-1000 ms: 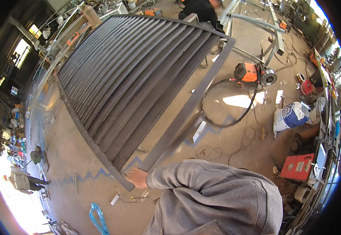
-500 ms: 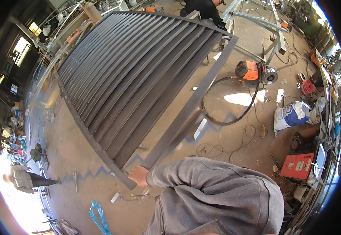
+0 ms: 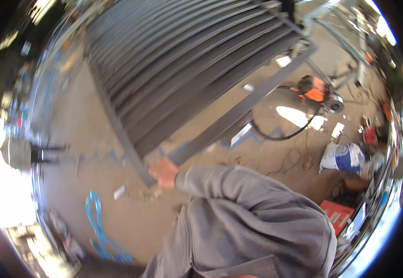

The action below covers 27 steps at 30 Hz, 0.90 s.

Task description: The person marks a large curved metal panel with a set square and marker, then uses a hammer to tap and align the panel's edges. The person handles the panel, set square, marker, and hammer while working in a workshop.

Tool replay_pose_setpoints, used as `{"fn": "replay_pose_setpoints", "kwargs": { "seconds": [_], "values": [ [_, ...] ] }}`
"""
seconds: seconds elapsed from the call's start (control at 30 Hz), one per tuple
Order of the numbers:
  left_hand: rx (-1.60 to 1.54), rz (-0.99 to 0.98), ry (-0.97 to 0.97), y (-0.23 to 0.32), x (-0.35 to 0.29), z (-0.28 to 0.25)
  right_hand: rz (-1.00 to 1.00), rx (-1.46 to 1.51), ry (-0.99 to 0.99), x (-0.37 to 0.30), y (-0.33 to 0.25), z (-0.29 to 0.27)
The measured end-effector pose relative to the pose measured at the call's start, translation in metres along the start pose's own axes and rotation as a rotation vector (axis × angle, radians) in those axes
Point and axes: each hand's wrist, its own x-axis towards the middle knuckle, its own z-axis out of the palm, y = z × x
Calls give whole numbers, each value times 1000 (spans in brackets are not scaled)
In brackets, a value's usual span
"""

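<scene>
A large dark grey metal panel with many parallel slats (image 3: pixel 183 92) stretches from the upper middle down to its near corner. At that corner my right hand (image 3: pixel 164 172), in a grey sleeve, is closed on the frame's end bar, its fingers partly blurred. Between the last slat and the outer frame bar (image 3: pixel 243 109) lies an open gap showing the floor. My left hand is out of view.
An orange and black machine (image 3: pixel 313 89) with a black cable stands right of the panel. Farther right are a white and blue sack (image 3: pixel 342 157) and a red box (image 3: pixel 336 215). Blue strapping (image 3: pixel 97 227) lies at lower left. A person (image 3: pixel 18 153) stands at far left.
The view has swung and blurred, so the panel's near corner appears higher and slightly left. My right hand stays at that corner. More of the blue strapping shows.
</scene>
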Motion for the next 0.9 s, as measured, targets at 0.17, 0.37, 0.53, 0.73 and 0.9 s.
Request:
{"fn": "replay_pose_setpoints", "kwargs": {
  "seconds": [0.17, 0.37, 0.53, 0.73, 0.9],
  "values": [
    [-24, -65, 77, -54, -67, 45, -20, -13, -14, -7, 2, 1],
    [-44, -276, -59, -45, -99, 54, 17, -106, 86, -16, 2, -15],
    [-167, -327, -18, -34, -116, 58, 44, -93, -91, -11, 4, -30],
    [-158, -350, -60, -43, -104, 67, 100, -99, -252, 6, 0, -35],
    [-96, -166, -84, -13, -38, 50, 172, -89, -392, 22, -5, -31]
  ]
}}
